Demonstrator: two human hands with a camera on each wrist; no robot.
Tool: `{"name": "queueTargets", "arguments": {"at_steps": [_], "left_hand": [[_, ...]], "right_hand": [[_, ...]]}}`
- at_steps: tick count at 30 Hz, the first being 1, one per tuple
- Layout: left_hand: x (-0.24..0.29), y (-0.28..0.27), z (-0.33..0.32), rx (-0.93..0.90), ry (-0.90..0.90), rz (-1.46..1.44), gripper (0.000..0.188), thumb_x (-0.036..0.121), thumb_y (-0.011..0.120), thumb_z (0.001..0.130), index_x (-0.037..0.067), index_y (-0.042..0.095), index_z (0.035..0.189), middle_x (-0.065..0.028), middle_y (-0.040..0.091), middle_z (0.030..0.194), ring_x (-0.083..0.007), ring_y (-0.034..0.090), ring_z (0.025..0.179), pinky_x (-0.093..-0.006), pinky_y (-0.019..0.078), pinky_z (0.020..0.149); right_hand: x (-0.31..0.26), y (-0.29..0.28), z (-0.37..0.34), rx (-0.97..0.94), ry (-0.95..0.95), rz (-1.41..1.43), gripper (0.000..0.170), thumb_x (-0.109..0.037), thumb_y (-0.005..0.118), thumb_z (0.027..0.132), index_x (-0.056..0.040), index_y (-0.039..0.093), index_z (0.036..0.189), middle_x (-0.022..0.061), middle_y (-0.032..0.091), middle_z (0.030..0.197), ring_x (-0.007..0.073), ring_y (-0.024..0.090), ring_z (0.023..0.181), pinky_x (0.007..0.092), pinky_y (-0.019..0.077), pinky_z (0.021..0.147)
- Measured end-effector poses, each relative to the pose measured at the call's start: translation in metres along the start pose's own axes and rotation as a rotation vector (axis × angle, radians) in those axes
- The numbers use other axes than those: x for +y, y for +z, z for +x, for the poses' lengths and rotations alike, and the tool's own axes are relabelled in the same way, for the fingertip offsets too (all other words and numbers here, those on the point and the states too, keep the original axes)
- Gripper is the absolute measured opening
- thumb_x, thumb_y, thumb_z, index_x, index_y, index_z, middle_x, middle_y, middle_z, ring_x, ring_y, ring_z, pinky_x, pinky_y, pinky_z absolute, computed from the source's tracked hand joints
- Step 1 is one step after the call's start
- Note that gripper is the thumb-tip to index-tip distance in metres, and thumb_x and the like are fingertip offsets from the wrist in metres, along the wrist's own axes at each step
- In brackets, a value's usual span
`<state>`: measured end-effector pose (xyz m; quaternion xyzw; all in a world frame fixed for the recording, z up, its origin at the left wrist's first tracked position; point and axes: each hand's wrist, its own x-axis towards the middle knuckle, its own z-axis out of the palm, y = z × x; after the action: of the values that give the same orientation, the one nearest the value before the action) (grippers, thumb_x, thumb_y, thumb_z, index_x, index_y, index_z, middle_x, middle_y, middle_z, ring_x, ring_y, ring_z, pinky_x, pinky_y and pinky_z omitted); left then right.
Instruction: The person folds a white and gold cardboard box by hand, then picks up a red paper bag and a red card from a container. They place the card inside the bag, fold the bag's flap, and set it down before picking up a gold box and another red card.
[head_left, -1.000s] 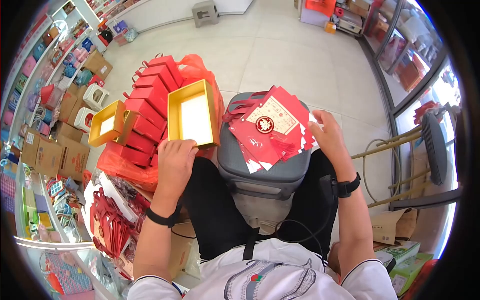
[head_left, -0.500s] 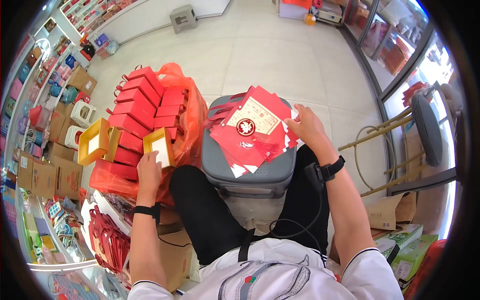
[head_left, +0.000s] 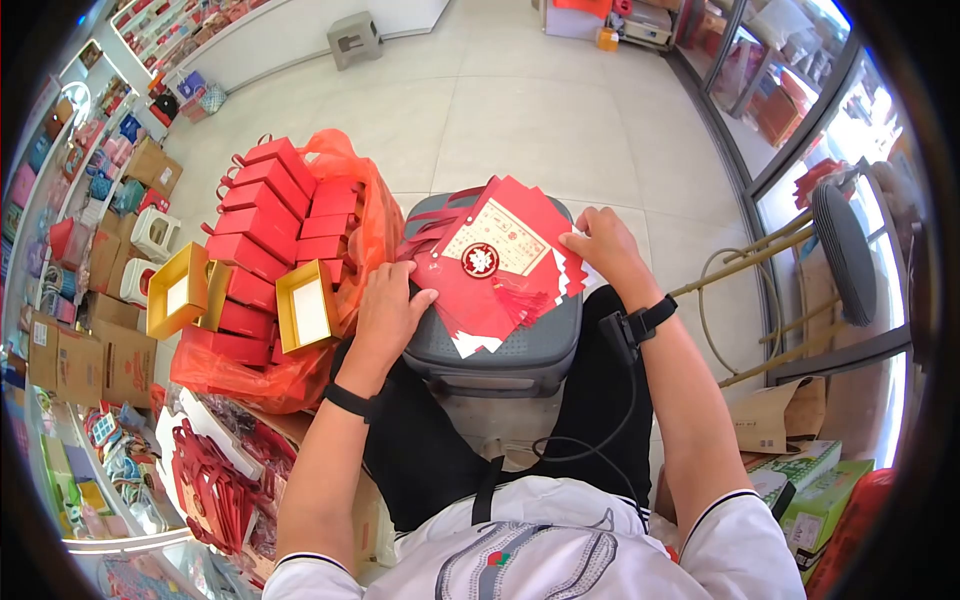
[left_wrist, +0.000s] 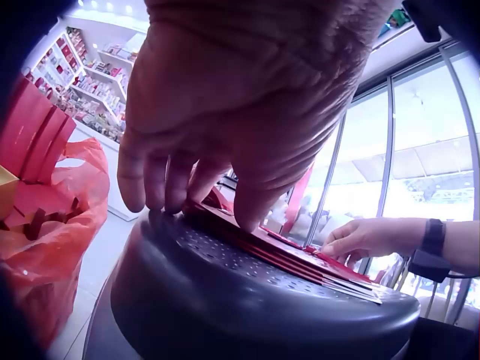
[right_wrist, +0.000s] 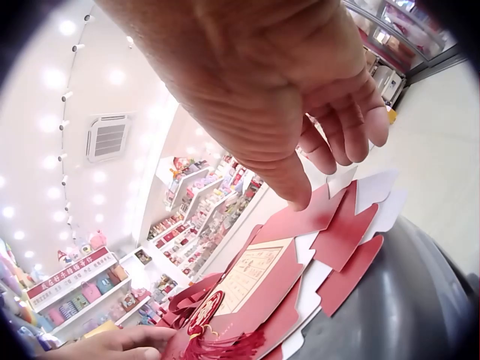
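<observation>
A fanned stack of flat red paper gift-bag pieces (head_left: 480,275) with ribbon handles lies on a grey plastic stool (head_left: 470,379). On the top piece are a cream printed panel, a round red-and-white emblem (head_left: 480,261) and a red tassel (head_left: 520,302). My left hand (head_left: 390,310) is at the stack's left edge; in the left wrist view its fingers reach down near the stool's rim, the thumb against the stack. At the far right corner is my right hand (head_left: 605,240), its fingers loosely bent and the thumb tip right over the red paper in the right wrist view.
Left of the stool, an orange plastic bag (head_left: 370,225) holds several red boxes (head_left: 265,215). Two gold open trays (head_left: 305,308) (head_left: 177,292) rest on them. More red ribboned pieces (head_left: 210,480) lie at lower left. A folding chair (head_left: 845,255) stands by the glass doors.
My left hand has let go of the gold tray, now on the red boxes, and moved right to the red stack. The right hand has stayed by the stack's right side.
</observation>
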<state>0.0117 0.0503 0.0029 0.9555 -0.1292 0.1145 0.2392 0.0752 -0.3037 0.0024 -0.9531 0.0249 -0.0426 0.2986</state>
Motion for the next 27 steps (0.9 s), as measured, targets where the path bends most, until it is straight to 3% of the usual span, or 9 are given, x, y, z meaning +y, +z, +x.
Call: {"name": "queueTargets", "arguments": {"at_steps": [4,8,10,13,17,20,23,24,27], "left_hand": [[-0.007,0.005,0.002,-0.004,-0.12,-0.221,0.032,0.018,0.079,0.094,-0.001,0.063,0.114,-0.0146,0.067,0.104,-0.0301,0.064,0.095,-0.041,0.053,0.087],[-0.012,0.002,0.0,-0.047,-0.273,-0.574,0.024,0.021,0.073,0.102,0.002,0.063,0.113,-0.0006,0.066,0.091,-0.0112,0.062,0.08,-0.0276,0.0522,0.074],[0.001,-0.017,-0.005,-0.119,-0.435,-0.773,0.021,0.024,0.07,0.105,0.005,0.064,0.111,0.001,0.065,0.089,-0.0087,0.061,0.078,-0.0252,0.0502,0.072],[0.016,-0.028,-0.011,-0.143,-0.523,-0.95,0.021,0.028,0.067,0.107,0.008,0.064,0.11,0.0014,0.065,0.088,-0.0062,0.059,0.076,-0.0224,0.0479,0.069],[0.017,-0.027,-0.026,-0.158,-0.517,-1.058,0.022,0.03,0.066,0.108,0.008,0.063,0.11,0.0007,0.065,0.093,-0.0068,0.06,0.079,-0.0223,0.0484,0.07],[0.014,-0.025,-0.04,-0.236,-0.485,-1.022,0.022,0.027,0.066,0.108,0.006,0.063,0.112,-0.0001,0.065,0.097,-0.0086,0.062,0.082,-0.0232,0.0499,0.071],[0.011,-0.022,-0.049,-0.096,-0.357,-0.636,0.021,0.022,0.065,0.108,0.004,0.064,0.118,-0.0025,0.064,0.107,-0.0131,0.065,0.095,-0.0266,0.0532,0.083],[0.025,-0.032,-0.048,0.032,-0.242,-0.553,0.029,0.018,0.068,0.105,0.001,0.061,0.128,-0.0084,0.064,0.12,-0.022,0.065,0.109,-0.033,0.0527,0.096],[0.06,-0.066,-0.029,0.236,0.201,-0.217,0.037,0.017,0.07,0.102,-0.001,0.06,0.133,-0.0159,0.062,0.134,-0.0312,0.062,0.123,-0.0389,0.05,0.105]], "right_hand": [[0.006,0.006,0.001,0.054,-0.052,0.014,0.035,-0.032,0.083,0.086,-0.0028,0.067,0.098,0.0191,0.067,0.101,0.0381,0.067,0.096,0.0445,0.0553,0.084],[-0.007,-0.018,-0.004,0.02,0.0,0.404,0.031,-0.03,0.077,0.095,-0.0017,0.065,0.1,0.0131,0.069,0.103,0.0263,0.068,0.094,0.039,0.0557,0.082],[-0.022,-0.037,-0.011,-0.063,0.107,0.829,0.029,-0.029,0.071,0.1,-0.0008,0.065,0.106,0.0098,0.071,0.106,0.019,0.068,0.095,0.0359,0.0559,0.082],[-0.045,-0.055,-0.036,-0.173,-0.004,1.319,0.031,-0.024,0.06,0.108,0.0024,0.063,0.123,0.008,0.072,0.116,0.0135,0.069,0.103,0.0351,0.0576,0.086],[-0.064,-0.053,-0.065,-0.288,0.006,1.393,0.036,-0.019,0.051,0.11,0.0034,0.06,0.136,0.0088,0.072,0.121,0.016,0.071,0.107,0.0357,0.0586,0.091],[-0.057,-0.042,-0.076,-0.348,0.023,1.369,0.036,-0.018,0.049,0.11,0.0036,0.061,0.136,0.0091,0.072,0.122,0.0163,0.071,0.108,0.0364,0.0587,0.093],[-0.062,-0.043,-0.086,-0.355,0.049,1.324,0.036,-0.021,0.051,0.109,0.0034,0.063,0.132,0.0083,0.072,0.12,0.015,0.07,0.105,0.0352,0.0583,0.092],[-0.064,-0.043,-0.091,-0.377,0.062,1.283,0.035,-0.022,0.051,0.109,0.0028,0.065,0.13,0.0072,0.072,0.117,0.0139,0.07,0.103,0.0337,0.0577,0.09],[-0.073,-0.047,-0.102,-0.442,0.095,1.116,0.033,-0.026,0.053,0.108,0.0007,0.067,0.122,0.0021,0.07,0.105,0.0095,0.064,0.091,0.0285,0.0524,0.08]]}}
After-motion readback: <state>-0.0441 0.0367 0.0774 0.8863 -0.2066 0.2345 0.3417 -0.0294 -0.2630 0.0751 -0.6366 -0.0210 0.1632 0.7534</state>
